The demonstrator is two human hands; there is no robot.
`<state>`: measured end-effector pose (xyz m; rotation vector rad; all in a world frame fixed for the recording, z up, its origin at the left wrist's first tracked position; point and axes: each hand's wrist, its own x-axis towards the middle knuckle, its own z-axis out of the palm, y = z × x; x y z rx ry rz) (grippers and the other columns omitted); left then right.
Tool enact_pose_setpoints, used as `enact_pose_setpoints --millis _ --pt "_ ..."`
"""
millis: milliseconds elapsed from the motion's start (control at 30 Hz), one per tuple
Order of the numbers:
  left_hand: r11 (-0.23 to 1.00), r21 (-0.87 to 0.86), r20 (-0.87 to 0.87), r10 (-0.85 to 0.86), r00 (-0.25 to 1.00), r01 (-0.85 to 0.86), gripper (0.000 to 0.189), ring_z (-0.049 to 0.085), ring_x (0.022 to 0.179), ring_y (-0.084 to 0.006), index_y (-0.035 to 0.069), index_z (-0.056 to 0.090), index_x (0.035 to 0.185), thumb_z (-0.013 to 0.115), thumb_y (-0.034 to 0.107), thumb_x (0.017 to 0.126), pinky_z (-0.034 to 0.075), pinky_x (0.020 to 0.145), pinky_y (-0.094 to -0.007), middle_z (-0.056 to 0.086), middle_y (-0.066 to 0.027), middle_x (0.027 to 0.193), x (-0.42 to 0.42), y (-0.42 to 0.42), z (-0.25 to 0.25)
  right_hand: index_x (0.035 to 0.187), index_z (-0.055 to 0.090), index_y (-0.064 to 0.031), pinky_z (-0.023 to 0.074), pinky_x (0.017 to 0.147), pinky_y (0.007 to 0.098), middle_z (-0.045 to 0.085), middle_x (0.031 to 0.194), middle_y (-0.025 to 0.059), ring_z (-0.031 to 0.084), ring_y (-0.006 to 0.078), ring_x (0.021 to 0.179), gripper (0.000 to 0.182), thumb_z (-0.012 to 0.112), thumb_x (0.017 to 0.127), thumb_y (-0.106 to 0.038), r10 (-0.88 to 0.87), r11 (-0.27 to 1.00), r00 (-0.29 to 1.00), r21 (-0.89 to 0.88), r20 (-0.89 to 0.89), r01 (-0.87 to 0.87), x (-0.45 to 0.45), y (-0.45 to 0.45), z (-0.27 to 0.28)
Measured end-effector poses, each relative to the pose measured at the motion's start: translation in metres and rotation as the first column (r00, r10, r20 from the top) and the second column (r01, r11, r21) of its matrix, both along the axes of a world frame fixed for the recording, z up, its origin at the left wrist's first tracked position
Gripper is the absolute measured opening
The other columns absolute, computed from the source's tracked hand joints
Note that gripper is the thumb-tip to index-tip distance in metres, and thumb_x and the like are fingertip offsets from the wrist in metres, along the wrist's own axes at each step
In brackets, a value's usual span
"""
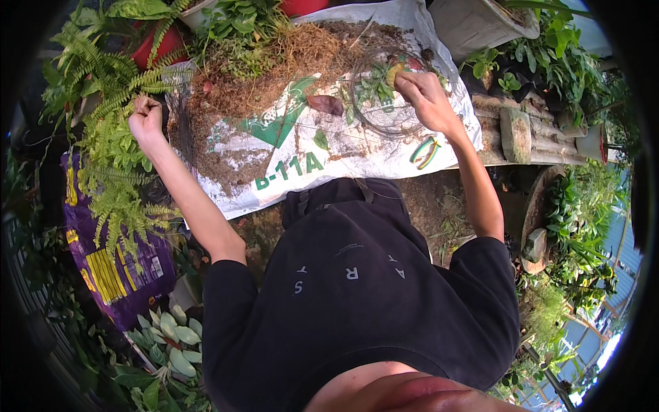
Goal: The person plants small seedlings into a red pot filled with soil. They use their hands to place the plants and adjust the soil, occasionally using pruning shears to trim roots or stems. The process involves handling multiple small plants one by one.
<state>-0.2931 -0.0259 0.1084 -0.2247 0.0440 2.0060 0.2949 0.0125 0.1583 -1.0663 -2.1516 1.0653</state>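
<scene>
My left hand (146, 117) is a closed fist at the left edge of a white printed plastic sack (231, 198), beside fern fronds. My right hand (423, 99) is closed above a coil of thin wire (360, 116) on the sack's right part. Fine strands seem to cross the sack between my fists, but their ends in my fingers are too small to make out. Green-and-yellow-handled pliers (425, 153) lie below my right hand. A brown dry leaf (325, 105) and a small green leaf (321, 139) lie mid-sack, near brown fibrous potting material (304, 49).
A grey pot (476, 31) stands at the back right, and a red pot (159, 46) at the back left. A concrete block (515, 135) rests on corrugated sheeting at the right. A purple bag (118, 268) and fern fronds (116, 206) are at the left.
</scene>
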Motion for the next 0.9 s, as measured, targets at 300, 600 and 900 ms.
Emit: enact_pose_setpoints --millis 300,600,900 --pt "0.992 -0.091 -0.418 -0.12 0.901 0.089 0.023 0.033 0.054 -0.0146 0.007 0.036 0.078 0.036 0.01 0.101 0.041 0.06 -0.0292 0.03 -0.0019 0.062 0.001 -0.016 -0.027 0.068 0.047 -0.0001 0.0259 0.051 0.0287 0.039 0.058 -0.0006 0.032 0.0081 0.055 0.035 0.05 0.097 -0.019 0.187 0.964 0.981 -0.183 -0.055 -0.194 0.002 0.0 0.005" --pt "0.289 0.041 -0.785 -0.583 -0.21 -0.956 0.064 0.04 0.131 -0.0313 -0.01 0.033 0.138 0.051 0.036 0.098 0.034 0.106 -0.0465 0.042 -0.0217 0.138 0.057 -0.009 0.017 0.068 0.055 0.0017 0.0336 0.051 0.032 0.047 0.054 0.0059 0.041 0.0127 0.051 0.032 0.051 0.095 -0.017 0.069 0.997 0.994 0.032 0.083 -0.072 -0.008 0.032 -0.014" --pt "0.96 0.279 -0.235 0.109 -0.966 0.04 0.041 0.065 0.099 -0.0284 0.011 0.061 0.123 0.067 0.027 0.086 0.049 0.09 -0.0406 0.068 -0.0107 0.104 0.346 0.004 0.081 0.073 0.058 0.0019 0.0358 0.051 0.0342 0.051 0.057 0.0082 0.044 0.0154 0.051 0.03 0.052 0.095 -0.019 0.154 0.985 0.984 0.064 0.088 -0.16 -0.022 0.038 -0.007"
